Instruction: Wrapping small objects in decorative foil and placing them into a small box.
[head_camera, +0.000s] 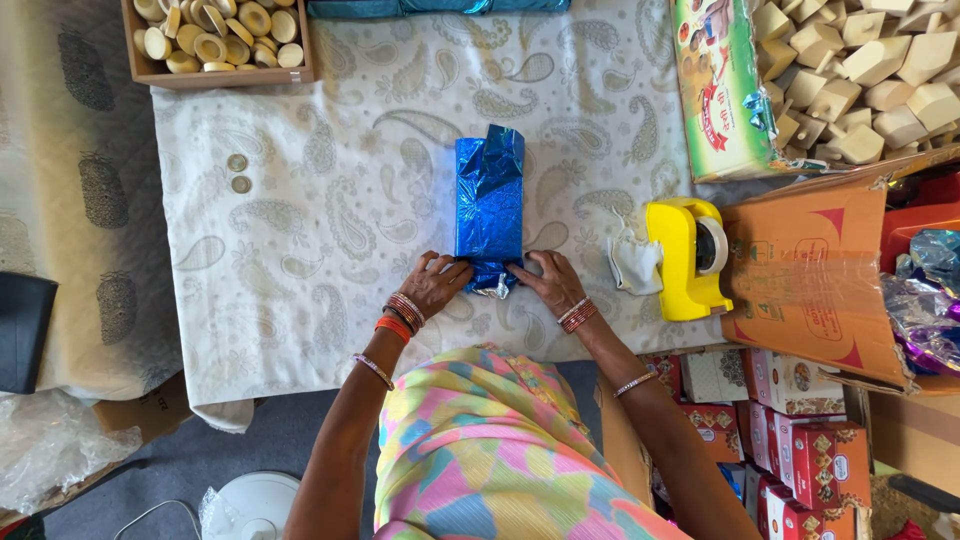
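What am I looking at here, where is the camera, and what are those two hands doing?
There is no machine here. One camera sits on a person's head and looks straight down at their bare hands. The left hand and right hand press on the near end of a box wrapped in shiny blue foil, which lies on a paisley cloth. To the right stands a yellow tape dispenser. A tray of round wooden pieces sits top left, a carton of wooden blocks top right.

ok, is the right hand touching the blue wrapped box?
Touching. The head view shows the right hand with fingertips pressed on the folded foil at the near end of the blue wrapped box, no gap between them.
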